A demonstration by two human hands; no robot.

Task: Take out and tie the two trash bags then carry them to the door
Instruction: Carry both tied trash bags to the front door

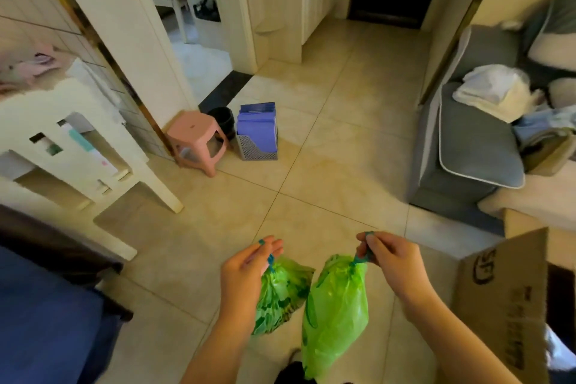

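Hanging upright, two green bags [335, 312], left hand [246, 268], right hand [389, 262] each pinching drawstrings.

- Two green trash bags: one [282, 293] hangs from the left hand [246, 268], the other [335, 315] hangs from the right hand [389, 262].
- Two hands, each one holding a bag by its blue drawstring.
- One pink stool [196, 142].
- One black bin [223, 120] behind the stool.
- One grey mesh holder [257, 150] with purple folders.
- One cardboard box [505, 299].
- One grey sofa [467, 146].
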